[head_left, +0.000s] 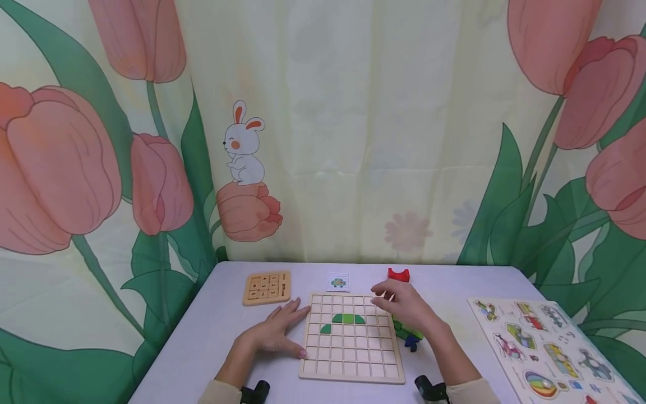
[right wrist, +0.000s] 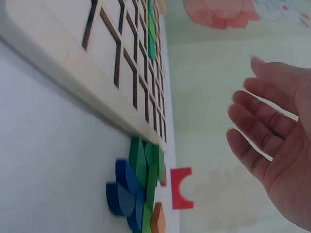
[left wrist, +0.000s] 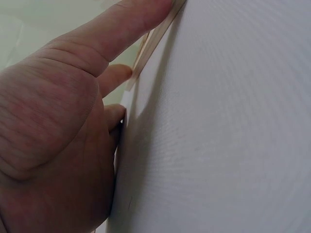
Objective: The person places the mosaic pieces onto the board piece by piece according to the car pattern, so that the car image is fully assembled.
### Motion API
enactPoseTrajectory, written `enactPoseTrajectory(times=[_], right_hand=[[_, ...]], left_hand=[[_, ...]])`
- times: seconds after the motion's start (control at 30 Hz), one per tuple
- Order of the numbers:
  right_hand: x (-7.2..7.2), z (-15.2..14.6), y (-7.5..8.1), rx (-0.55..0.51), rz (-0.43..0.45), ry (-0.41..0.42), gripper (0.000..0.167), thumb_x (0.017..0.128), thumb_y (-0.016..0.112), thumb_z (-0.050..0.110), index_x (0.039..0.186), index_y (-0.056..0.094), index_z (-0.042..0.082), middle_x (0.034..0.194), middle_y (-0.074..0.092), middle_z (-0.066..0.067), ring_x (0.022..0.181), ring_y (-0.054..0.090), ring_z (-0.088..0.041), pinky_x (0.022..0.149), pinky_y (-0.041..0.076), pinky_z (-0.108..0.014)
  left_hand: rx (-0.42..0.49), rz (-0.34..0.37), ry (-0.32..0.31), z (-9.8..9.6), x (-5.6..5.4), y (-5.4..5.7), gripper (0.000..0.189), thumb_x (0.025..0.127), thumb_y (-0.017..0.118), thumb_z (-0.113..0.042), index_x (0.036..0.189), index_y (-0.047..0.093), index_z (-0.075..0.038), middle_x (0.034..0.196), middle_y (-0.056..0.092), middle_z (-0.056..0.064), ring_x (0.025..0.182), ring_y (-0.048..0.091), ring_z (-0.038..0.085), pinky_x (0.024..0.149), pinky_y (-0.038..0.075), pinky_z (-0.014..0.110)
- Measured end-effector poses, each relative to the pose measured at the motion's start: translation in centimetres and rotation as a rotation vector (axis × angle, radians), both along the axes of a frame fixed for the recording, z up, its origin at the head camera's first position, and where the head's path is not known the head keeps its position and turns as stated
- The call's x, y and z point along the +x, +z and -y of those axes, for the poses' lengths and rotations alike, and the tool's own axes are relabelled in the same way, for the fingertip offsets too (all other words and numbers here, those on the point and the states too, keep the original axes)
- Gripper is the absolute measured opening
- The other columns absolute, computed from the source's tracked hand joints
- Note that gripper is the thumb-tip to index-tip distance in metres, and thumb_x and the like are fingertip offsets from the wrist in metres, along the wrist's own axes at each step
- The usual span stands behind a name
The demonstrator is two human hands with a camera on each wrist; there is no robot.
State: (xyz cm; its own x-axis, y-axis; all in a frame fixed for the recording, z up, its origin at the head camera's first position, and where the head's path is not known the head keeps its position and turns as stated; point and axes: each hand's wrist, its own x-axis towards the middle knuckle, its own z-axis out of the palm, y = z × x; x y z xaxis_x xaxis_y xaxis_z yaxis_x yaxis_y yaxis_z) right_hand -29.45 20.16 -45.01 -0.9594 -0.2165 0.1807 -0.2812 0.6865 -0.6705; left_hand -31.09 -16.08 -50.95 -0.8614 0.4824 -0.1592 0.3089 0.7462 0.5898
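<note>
A wooden grid board [head_left: 351,369] lies flat on the white table. Several green pieces sit in its cells: a row of them [head_left: 348,318] in the upper part and a single green quarter-round piece [head_left: 326,329] lower left. My left hand [head_left: 272,332] rests at the board's left edge, fingers spread and thumb touching the frame. Above the board's upper right corner hovers my right hand [head_left: 404,303], fingers loosely bent and nothing between them in the right wrist view. Beneath it, beside the board's right edge, is a pile of green and blue blocks [right wrist: 138,179], partly hidden in the head view.
Behind the board lies a small pattern card [head_left: 338,282]. A wooden tile with numbered squares [head_left: 267,287] is at the back left, a red arched block [head_left: 398,275] at the back right. A large picture sheet [head_left: 550,348] covers the right side. A tulip-print curtain [head_left: 328,140] hangs behind.
</note>
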Motion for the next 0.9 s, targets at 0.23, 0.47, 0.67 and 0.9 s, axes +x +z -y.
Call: enactPoseTrajectory(times=[0.23,0.47,0.67,0.9], right_hand=[[-0.2,-2.1,0.0,-0.011,0.009,-0.068,0.027,0.094,0.078,0.021,0.121,0.076,0.017,0.109,0.072,0.0,0.094,0.06,-0.016,0.07,0.057,-0.021],[-0.7,-3.3,-0.9,-0.009,0.084,-0.087,0.032,0.092,0.079,0.015,0.123,0.074,0.011,0.115,0.072,-0.007,0.097,0.061,-0.019,0.071,0.057,-0.023],[-0.9,-4.1,-1.7,-0.006,0.162,-0.086,0.03,0.091,0.079,0.01,0.12,0.076,0.01,0.103,0.071,-0.005,0.094,0.058,-0.02,0.066,0.057,-0.025],[-1.2,-4.5,-2.6,-0.004,0.22,-0.091,0.025,0.088,0.081,0.007,0.112,0.079,0.012,0.092,0.066,-0.002,0.088,0.056,-0.02,0.064,0.056,-0.027]], left_hand=[[0.005,0.0,-0.004,0.0,0.0,0.2,0.112,0.068,0.089,-0.064,0.162,0.038,-0.031,0.176,0.015,0.011,0.163,0.006,0.038,0.13,0.006,0.066],[0.004,-0.006,-0.007,0.0,0.0,0.1,0.113,0.068,0.089,-0.065,0.162,0.037,-0.03,0.176,0.015,0.011,0.163,0.006,0.037,0.13,0.006,0.066],[0.009,-0.001,-0.009,0.0,0.0,0.2,0.113,0.068,0.089,-0.064,0.162,0.038,-0.03,0.176,0.015,0.011,0.163,0.006,0.038,0.13,0.006,0.066],[0.014,0.002,-0.006,0.0,0.1,0.3,0.112,0.068,0.089,-0.064,0.162,0.038,-0.03,0.176,0.015,0.011,0.163,0.006,0.038,0.129,0.007,0.068]])
